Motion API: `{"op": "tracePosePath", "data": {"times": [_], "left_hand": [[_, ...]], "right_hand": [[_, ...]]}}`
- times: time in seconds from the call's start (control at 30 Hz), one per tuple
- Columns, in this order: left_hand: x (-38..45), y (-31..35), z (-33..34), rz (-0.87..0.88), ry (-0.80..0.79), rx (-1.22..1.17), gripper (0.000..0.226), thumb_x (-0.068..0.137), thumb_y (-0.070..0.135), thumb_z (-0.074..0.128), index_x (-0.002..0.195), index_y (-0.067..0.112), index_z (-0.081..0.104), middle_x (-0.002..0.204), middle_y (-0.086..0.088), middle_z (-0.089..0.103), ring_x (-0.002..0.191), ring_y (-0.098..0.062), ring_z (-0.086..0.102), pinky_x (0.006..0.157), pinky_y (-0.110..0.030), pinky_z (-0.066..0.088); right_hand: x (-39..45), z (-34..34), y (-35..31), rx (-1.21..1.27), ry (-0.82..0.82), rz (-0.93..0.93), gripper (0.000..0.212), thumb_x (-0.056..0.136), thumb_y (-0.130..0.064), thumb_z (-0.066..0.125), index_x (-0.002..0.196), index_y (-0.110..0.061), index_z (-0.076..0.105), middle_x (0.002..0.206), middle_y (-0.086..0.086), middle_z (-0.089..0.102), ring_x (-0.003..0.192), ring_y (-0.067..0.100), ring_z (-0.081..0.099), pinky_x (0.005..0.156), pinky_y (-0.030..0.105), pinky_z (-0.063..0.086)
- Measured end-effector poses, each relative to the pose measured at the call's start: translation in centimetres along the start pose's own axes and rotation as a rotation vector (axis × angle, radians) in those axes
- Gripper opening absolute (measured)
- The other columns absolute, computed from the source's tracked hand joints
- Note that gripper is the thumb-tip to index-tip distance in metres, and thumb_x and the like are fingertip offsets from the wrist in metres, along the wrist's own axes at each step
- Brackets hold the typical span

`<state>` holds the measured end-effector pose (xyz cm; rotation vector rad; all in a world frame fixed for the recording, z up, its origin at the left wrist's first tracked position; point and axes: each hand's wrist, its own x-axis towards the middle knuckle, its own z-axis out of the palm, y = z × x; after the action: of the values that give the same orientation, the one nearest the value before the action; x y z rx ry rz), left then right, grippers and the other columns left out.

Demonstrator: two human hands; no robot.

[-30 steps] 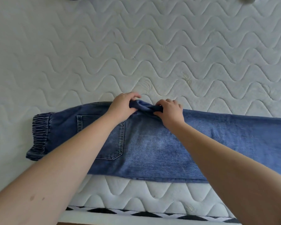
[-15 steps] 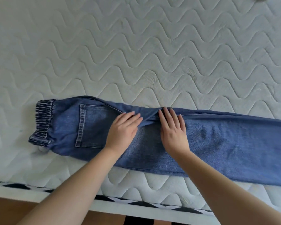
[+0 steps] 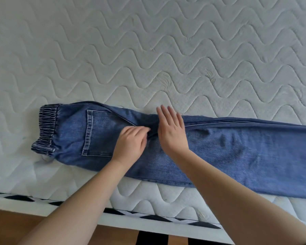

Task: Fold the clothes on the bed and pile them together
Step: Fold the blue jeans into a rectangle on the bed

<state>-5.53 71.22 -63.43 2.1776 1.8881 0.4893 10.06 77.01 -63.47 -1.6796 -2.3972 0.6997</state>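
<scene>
Pinching jeans (image 3: 219, 156) near the bed's (image 3: 148, 50) front edge, left hand (image 3: 131, 144); right hand (image 3: 171, 131) flat.

Left arm: bare, it came up from the lower left and reached forward.
Left hand (image 3: 131, 143): palm down, fingers bent at the knuckles, fingertips tucked together and pointed right.
Right arm: bare, it came up from the lower right and reached forward and left.
Right hand (image 3: 172, 131): flat, palm down, fingers (image 3: 163, 113) straight and slightly spread, a little blurred.
Hands: close beside each other.
</scene>
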Motion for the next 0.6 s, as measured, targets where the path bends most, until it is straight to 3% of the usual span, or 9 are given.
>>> {"op": "tracePosePath", "data": {"times": [0.07,0.13,0.23,0.33,0.47,0.6], "left_hand": [[2.1,-0.4,0.0,-0.083,0.053,0.02,0.018,0.092,0.011,0.056,0.106,0.008,0.067,0.094,-0.008,0.07,0.077,-0.03,0.067,0.075,-0.04,0.049],[4.3,-0.2,0.5,-0.243,0.087,0.096,0.028,0.083,0.005,0.064,0.111,0.007,0.064,0.094,-0.012,0.064,0.078,-0.035,0.063,0.07,-0.042,0.049],[5.0,0.3,2.0,-0.252,0.039,0.268,0.048,0.087,0.008,0.056,0.135,0.013,0.055,0.122,-0.01,0.061,0.109,-0.03,0.059,0.089,-0.043,0.045],[3.2,-0.9,3.3,-0.197,-0.118,0.238,0.052,0.102,0.025,0.036,0.153,0.013,0.031,0.156,-0.01,0.035,0.145,-0.026,0.031,0.118,-0.044,0.024],[1.8,-3.4,2.9,-0.218,-0.275,0.333,0.069,0.096,0.06,0.022,0.157,0.03,0.011,0.164,-0.014,0.007,0.151,-0.032,0.007,0.121,-0.048,0.007],[0.0,-5.2,1.6,-0.299,-0.304,0.457,0.085,0.086,0.08,0.013,0.156,0.035,-0.005,0.164,-0.013,-0.006,0.152,-0.025,-0.006,0.115,-0.057,-0.008]], "right_hand": [[1.6,0.8,-0.3,0.008,-0.015,0.041,0.049,0.103,-0.018,0.032,0.152,-0.014,0.028,0.159,0.003,0.026,0.149,0.023,0.015,0.121,0.038,0.002],[2.1,1.5,0.2,-0.012,-0.036,0.095,0.049,0.105,-0.025,0.028,0.153,-0.015,0.025,0.16,0.001,0.024,0.149,0.021,0.013,0.12,0.037,-0.001],[0.8,2.0,1.8,-0.088,-0.053,0.087,0.052,0.104,-0.034,0.029,0.154,-0.019,0.022,0.161,-0.001,0.018,0.15,0.019,0.011,0.12,0.037,-0.001],[-0.9,1.7,4.3,-0.187,-0.068,0.055,0.06,0.102,-0.046,0.031,0.155,-0.023,0.017,0.162,-0.003,0.016,0.149,0.017,0.013,0.121,0.037,0.005],[-3.0,0.1,9.3,-0.281,-0.065,0.162,0.07,0.099,-0.061,0.026,0.156,-0.026,0.008,0.163,-0.004,0.01,0.15,0.016,0.007,0.121,0.037,0.002],[-4.4,-2.1,12.6,-0.329,-0.084,0.248,0.07,0.097,-0.062,0.024,0.155,-0.026,0.012,0.163,0.0,0.012,0.15,0.018,0.01,0.121,0.038,0.001]]}}
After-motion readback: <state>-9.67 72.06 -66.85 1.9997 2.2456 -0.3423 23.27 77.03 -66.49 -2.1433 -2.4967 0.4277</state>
